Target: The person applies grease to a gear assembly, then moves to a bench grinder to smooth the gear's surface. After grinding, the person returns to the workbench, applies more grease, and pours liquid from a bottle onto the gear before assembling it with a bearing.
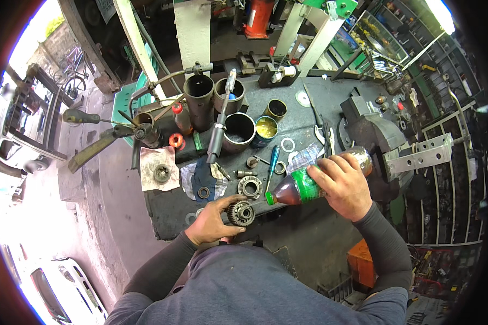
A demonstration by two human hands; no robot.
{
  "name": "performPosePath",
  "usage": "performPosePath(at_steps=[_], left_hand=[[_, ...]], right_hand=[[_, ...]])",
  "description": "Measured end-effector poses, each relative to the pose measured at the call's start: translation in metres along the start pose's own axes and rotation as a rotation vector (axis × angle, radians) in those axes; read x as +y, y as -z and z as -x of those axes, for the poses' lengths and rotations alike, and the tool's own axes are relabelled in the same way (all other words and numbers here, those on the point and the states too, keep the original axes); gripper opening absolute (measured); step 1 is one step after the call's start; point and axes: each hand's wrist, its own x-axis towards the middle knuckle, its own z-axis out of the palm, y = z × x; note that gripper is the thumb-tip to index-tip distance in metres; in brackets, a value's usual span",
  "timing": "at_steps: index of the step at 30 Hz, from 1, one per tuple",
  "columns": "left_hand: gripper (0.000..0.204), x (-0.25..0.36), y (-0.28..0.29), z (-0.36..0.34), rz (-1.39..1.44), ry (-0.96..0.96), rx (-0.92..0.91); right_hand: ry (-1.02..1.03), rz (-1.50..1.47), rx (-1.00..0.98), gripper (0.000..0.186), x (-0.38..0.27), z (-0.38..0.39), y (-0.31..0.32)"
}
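My left hand grips a toothed metal gear with a central hub, near the bench's front edge. My right hand is wrapped around a plastic bottle with a green cap and label and dark reddish liquid inside. The bottle lies almost horizontal in the air, its capped end pointing down-left toward the gear, a short gap from it. Just behind the gear sit a flanged metal ring and a blue-handled screwdriver.
The dark workbench carries metal cylinders, a can of yellow grease, a small bottle and parts on paper. A large vice stands at right, an orange box below. A white car is at lower left.
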Motion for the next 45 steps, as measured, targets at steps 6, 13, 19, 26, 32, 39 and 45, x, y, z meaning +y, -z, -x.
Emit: performPosePath(at_steps=[6, 13, 19, 26, 32, 39, 45], left_hand=[[0.083, 0.019, -0.001, 0.006, 0.099, 0.093, -0.072], [0.085, 0.021, -0.001, 0.009, 0.101, 0.021, -0.060], [0.085, 0.025, 0.002, 0.008, 0.041, -0.008, -0.051], [0.084, 0.024, 0.000, 0.010, 0.044, 0.001, -0.054], [0.083, 0.021, -0.002, 0.010, 0.085, 0.002, -0.035], [0.081, 0.026, -0.004, 0.010, 0.119, 0.088, 0.025], [0.080, 0.014, -0.012, 0.005, 0.047, 0.014, 0.117]], right_hand=[[0.123, 0.065, 0.014, 0.040, -0.007, -0.018, 0.008], [0.167, 0.161, 0.043, 0.039, -0.002, -0.026, 0.023], [0.168, 0.140, 0.024, 0.039, -0.005, -0.029, 0.030], [0.152, 0.149, 0.028, 0.039, -0.006, -0.031, 0.031], [0.146, 0.173, 0.040, 0.038, -0.003, -0.030, 0.029], [0.121, 0.184, 0.038, 0.039, 0.000, -0.025, 0.027], [0.100, 0.182, 0.042, 0.039, 0.000, -0.019, 0.023]])
